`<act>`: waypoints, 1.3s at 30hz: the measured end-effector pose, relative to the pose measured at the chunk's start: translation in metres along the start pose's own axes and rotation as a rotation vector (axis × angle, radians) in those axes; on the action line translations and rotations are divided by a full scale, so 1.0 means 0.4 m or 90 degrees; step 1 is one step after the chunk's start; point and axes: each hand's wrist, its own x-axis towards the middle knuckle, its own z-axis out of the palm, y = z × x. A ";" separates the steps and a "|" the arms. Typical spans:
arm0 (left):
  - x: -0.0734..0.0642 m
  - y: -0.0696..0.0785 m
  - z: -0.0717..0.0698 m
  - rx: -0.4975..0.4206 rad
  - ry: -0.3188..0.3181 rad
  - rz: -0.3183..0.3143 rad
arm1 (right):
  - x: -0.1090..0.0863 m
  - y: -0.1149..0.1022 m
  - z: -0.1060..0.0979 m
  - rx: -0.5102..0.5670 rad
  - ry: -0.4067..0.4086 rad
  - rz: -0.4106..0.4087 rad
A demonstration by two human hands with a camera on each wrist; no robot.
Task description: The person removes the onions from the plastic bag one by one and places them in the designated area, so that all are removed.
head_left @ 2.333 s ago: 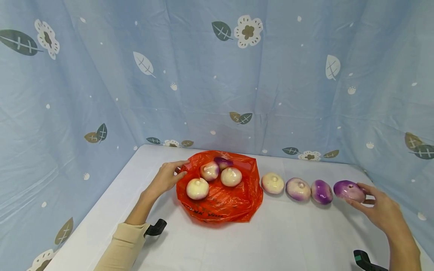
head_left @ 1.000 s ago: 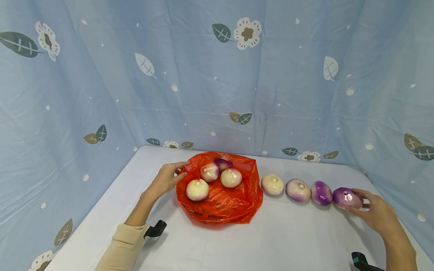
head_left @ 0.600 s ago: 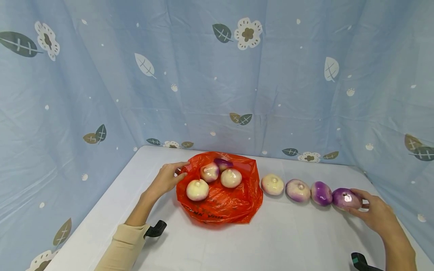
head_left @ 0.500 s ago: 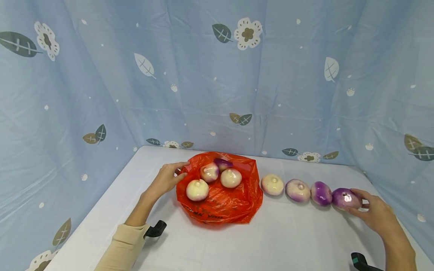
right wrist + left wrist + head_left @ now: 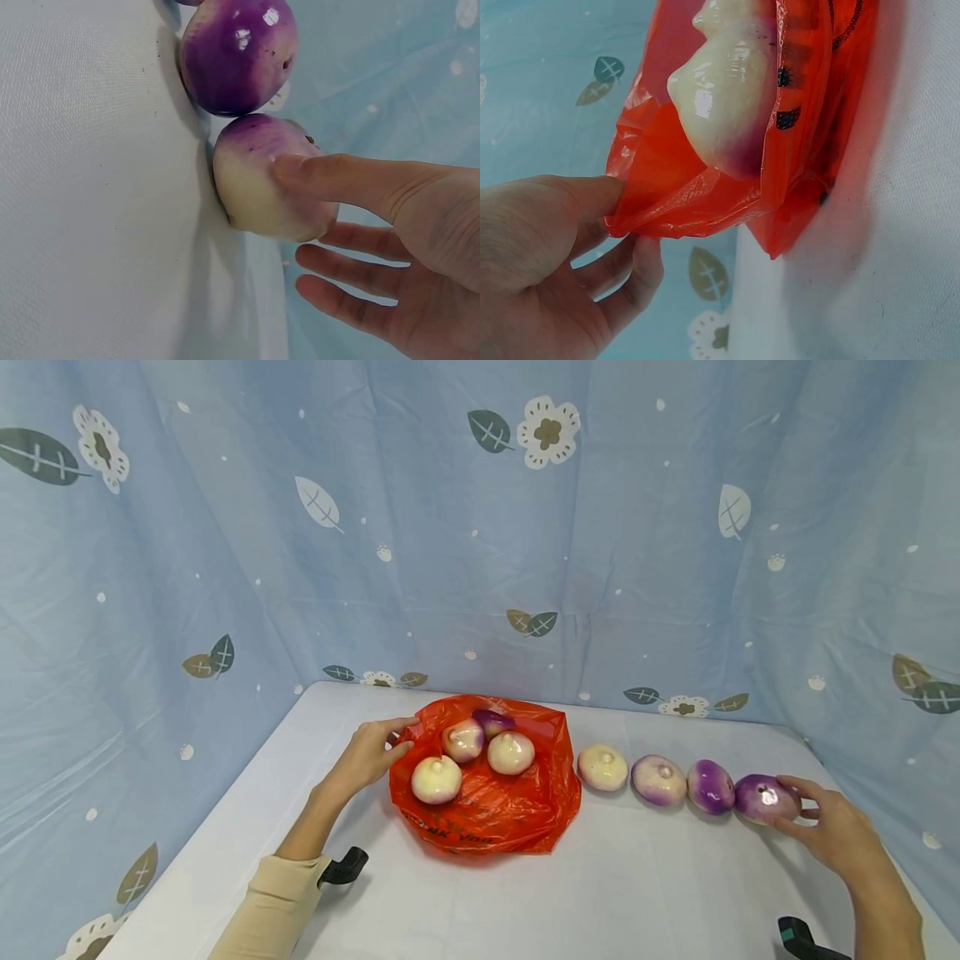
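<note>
My left hand (image 5: 365, 753) pinches the left edge of a red plastic bag (image 5: 517, 814) between thumb and fingers; the left wrist view shows the thin film held up there. Several glossy purple-and-white onions lie in the bag's mouth, one pale onion (image 5: 437, 779) at the front left. To the right, a row of onions runs along the white table: a cream onion (image 5: 603, 767), a pinkish onion (image 5: 659, 781), a purple onion (image 5: 711, 787) and the end onion (image 5: 765, 800). My right hand (image 5: 840, 831) holds that end onion, thumb in front, fingers partly behind it. It touches its purple neighbour (image 5: 238, 56).
A white cloth covers the table (image 5: 600, 893), its bare front part lying before the bag and row. Blue patterned curtain (image 5: 450, 543) hangs behind and at both sides. Black wrist mounts (image 5: 345, 866) stick out from both forearms.
My right hand has brought the end onion slightly left and down, against the purple onion, and has stayed there for about the last second. The left hand keeps its place on the bag.
</note>
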 end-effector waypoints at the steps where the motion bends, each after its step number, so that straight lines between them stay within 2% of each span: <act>1: 0.000 -0.001 0.000 0.000 0.001 0.005 | 0.001 -0.001 -0.001 0.001 -0.002 0.003; 8: -0.009 -0.005 0.000 0.006 0.001 0.003 | -0.005 -0.002 0.000 -0.002 -0.006 0.002; 15: -0.003 0.004 0.008 0.004 -0.002 0.007 | -0.015 0.005 -0.004 -0.020 0.047 -0.018; 22: 0.000 0.006 0.001 0.002 -0.003 0.002 | -0.011 0.000 -0.008 -0.013 0.058 -0.011; 31: -0.003 0.009 -0.006 0.004 -0.012 -0.002 | -0.018 -0.036 -0.016 -0.015 0.103 -0.010; 39: 0.000 0.005 -0.004 0.009 -0.009 0.000 | -0.027 -0.079 -0.020 -0.005 0.123 -0.055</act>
